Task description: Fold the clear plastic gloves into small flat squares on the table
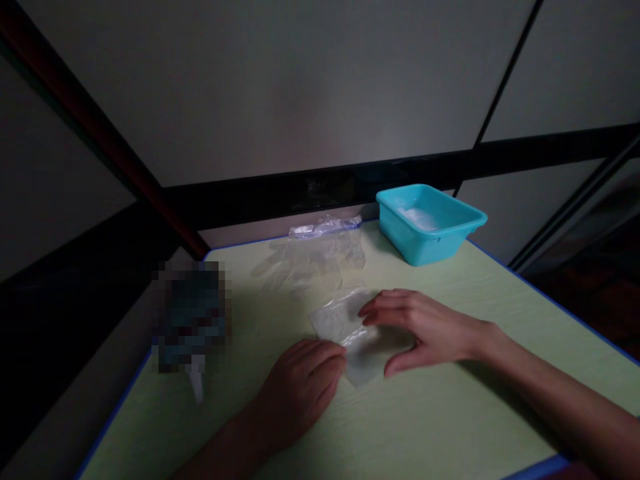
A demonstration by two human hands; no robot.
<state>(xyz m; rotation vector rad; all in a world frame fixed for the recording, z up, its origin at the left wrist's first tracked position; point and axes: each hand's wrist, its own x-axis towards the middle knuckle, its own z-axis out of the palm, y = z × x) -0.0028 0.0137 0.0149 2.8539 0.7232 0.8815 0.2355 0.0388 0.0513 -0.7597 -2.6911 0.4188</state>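
A flat, clear plastic bag [367,353] lies on the pale green table [425,433] between my hands. My left hand [305,380] is closed at the bag's left edge, pinching it with curled fingers. Over the bag's right part hovers my right hand [417,327], its thumb spread away from the fingers and nothing visible between them. Thin, clear disposable plastic gloves [313,263] are spread out beyond the bag, with a crumpled, shiny band at their far end.
A turquoise plastic basin [425,237] with something whitish inside stands at the back right corner. At the left edge is a blurred-out object [193,317] with a white strip below it. Panelled doors [320,100] rise behind the table.
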